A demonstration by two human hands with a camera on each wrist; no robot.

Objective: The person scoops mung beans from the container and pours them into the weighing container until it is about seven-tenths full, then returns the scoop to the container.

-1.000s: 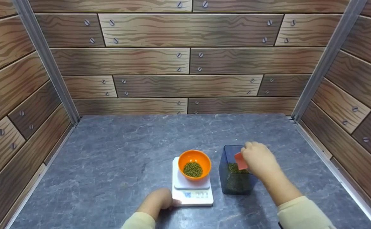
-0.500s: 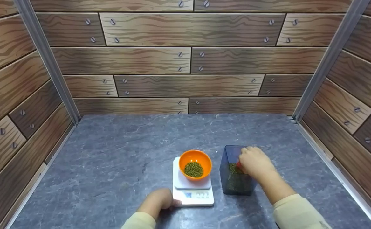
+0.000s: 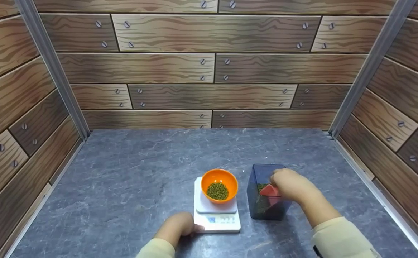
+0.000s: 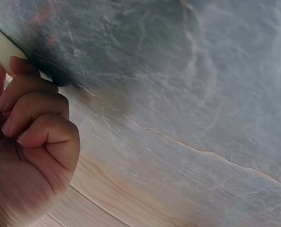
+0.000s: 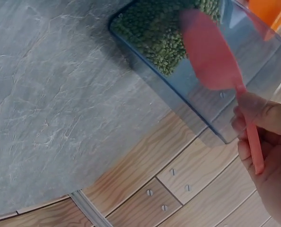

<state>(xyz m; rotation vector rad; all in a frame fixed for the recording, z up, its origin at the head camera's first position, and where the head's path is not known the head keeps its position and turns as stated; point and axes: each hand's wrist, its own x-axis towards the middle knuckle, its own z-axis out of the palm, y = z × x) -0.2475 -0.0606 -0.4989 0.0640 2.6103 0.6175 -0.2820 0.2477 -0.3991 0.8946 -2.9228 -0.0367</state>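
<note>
Beside the orange bowl [image 3: 209, 175], my right hand [image 3: 290, 183] grips the handle of a red scoop [image 3: 270, 191] inside a clear bluish box [image 3: 266, 212]. In the right wrist view, the scoop [image 5: 210, 54] lies over green mung beans [image 5: 152, 33]; its load is hidden. Mung beans [image 3: 217, 191] also fill the bottom of the bowl, which stands on a white kitchen scale [image 3: 217, 228]. My left hand [image 3: 183, 223] pinches the scale's near left corner; in the left wrist view its fingers [image 4: 41, 106] are curled. The lit display is too blurred to read.
A grey marbled tabletop [image 3: 133, 172] carries everything, with wood-pattern walls [image 3: 212, 68] at the back and sides. Metal posts [image 3: 366, 68] stand in the rear corners. A small white speck [image 3: 243, 171] lies behind the gap between bowl and box.
My right hand dipped the scoop down into the beans, then shifted slightly right, and the scoop shows again, turned within the box. My left hand, the scale and the bowl stay put.
</note>
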